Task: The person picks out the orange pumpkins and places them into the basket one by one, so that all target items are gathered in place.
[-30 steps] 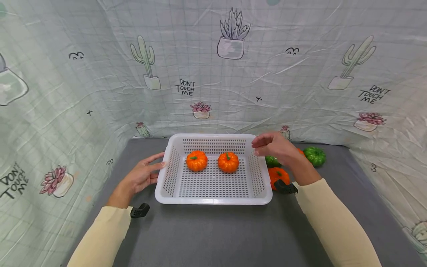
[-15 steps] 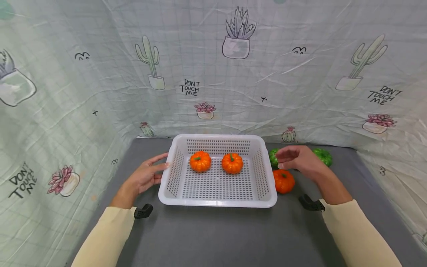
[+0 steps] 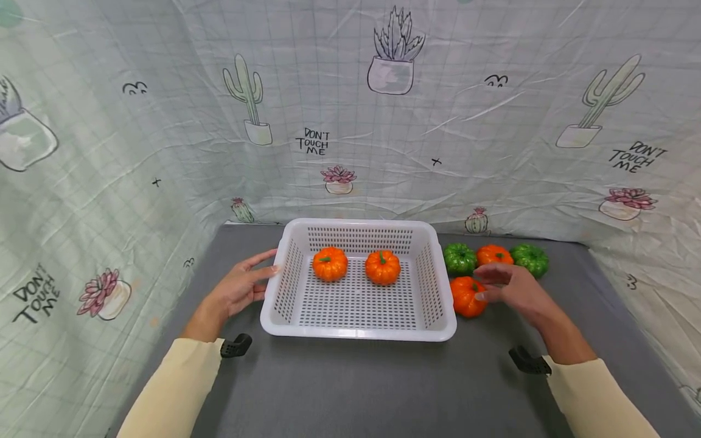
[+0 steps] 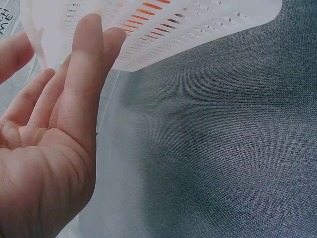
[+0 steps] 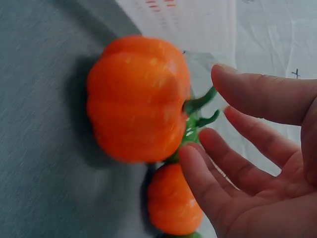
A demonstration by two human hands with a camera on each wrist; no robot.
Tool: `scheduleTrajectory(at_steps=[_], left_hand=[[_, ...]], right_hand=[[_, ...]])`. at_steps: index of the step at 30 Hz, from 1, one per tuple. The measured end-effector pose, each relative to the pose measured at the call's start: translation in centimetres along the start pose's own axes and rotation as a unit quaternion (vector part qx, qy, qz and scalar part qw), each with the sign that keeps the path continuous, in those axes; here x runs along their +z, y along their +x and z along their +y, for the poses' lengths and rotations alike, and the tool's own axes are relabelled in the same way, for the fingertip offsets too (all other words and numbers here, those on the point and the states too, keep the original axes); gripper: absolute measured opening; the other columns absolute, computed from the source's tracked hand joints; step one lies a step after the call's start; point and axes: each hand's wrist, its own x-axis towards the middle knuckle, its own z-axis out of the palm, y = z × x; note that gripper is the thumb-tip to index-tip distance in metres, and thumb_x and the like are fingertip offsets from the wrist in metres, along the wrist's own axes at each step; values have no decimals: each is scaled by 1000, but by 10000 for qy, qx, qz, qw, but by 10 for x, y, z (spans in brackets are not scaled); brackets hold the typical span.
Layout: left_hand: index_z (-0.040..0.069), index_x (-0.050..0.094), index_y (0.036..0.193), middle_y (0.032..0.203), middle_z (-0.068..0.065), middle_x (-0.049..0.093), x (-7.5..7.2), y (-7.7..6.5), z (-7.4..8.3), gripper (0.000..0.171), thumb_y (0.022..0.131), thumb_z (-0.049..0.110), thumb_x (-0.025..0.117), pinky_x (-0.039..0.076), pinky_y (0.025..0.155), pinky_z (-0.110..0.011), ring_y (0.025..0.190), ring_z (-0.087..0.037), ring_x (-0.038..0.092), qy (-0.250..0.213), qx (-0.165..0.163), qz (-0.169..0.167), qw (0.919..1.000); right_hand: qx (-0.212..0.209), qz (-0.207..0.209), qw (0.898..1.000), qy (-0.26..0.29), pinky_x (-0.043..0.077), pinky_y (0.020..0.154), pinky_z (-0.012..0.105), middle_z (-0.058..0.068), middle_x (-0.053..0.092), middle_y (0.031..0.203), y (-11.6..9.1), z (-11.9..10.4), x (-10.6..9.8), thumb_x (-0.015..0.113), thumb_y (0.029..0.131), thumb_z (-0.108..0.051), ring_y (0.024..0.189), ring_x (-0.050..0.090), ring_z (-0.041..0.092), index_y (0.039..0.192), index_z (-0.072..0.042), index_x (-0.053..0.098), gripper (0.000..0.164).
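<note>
A white slotted plastic basket (image 3: pixel 356 333) stands on the grey table with two small orange pumpkins, a left one (image 3: pixel 330 264) and a right one (image 3: pixel 383 267), inside. My left hand (image 3: pixel 235 287) is at the basket's left side, fingers extended and tips at the wall and rim; the left wrist view shows the fingers (image 4: pixel 81 74) nearly straight. My right hand (image 3: pixel 515 289) hovers beside an orange pumpkin (image 3: pixel 465 297) right of the basket. In the right wrist view, thumb and fingers are spread around the green stem of this pumpkin (image 5: pixel 138 99), with nothing held.
Behind that pumpkin stand a green pumpkin (image 3: pixel 459 260) near the basket's right wall, another orange one (image 3: pixel 495 254) and a second green one (image 3: pixel 529 260). A patterned cloth (image 3: pixel 356 121) hangs along the table's back and sides.
My right hand has moved from over the basket's right rim to the right and towards me, down to the nearest orange pumpkin. My left hand has stayed at the basket.
</note>
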Motion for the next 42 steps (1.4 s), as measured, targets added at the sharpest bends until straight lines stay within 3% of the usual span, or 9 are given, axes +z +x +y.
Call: scheduleTrajectory(at_steps=[4, 11, 17, 25, 42], left_hand=[[21, 31, 165, 111, 7, 75, 0, -2, 2, 76, 101, 21, 71, 64, 79, -36, 93, -18, 79, 17, 21, -24, 10000], [20, 28, 166, 109, 8, 75, -3, -5, 4, 76, 102, 21, 69, 64, 80, -35, 92, -17, 79, 28, 27, -76, 10000], [22, 31, 165, 109, 8, 76, -3, -3, 4, 74, 102, 21, 69, 64, 79, -35, 91, -17, 79, 43, -5, 4, 10000], [22, 30, 166, 109, 8, 75, -3, -1, 2, 77, 101, 24, 71, 64, 79, -35, 92, -17, 79, 52, 14, 8, 10000], [22, 31, 165, 109, 7, 76, -1, 1, 0, 75, 101, 23, 71, 64, 78, -36, 91, -17, 79, 76, -12, 6, 10000]], right_hand=[[-80, 118, 9999, 1, 52, 106, 57, 30, 52, 151, -2, 6, 4, 84, 89, -19, 136, 54, 52, 147, 3, 53, 69], [-291, -101, 9995, -62, 48, 109, 63, 31, 44, 157, 4, 17, 17, 87, 85, -18, 141, 46, 57, 152, 3, 45, 82], [-444, 113, 9979, -455, 43, 110, 68, 30, 49, 154, 8, 24, 30, 91, 81, -24, 140, 46, 54, 151, -2, 48, 85], [-275, 488, 9964, -636, 49, 105, 65, 28, 57, 148, 7, 27, 34, 95, 75, -28, 134, 53, 52, 146, -5, 58, 83], [-223, 502, 9983, -215, 57, 97, 53, 27, 51, 154, -8, 24, 25, 93, 78, -18, 130, 59, 51, 148, -6, 58, 79]])
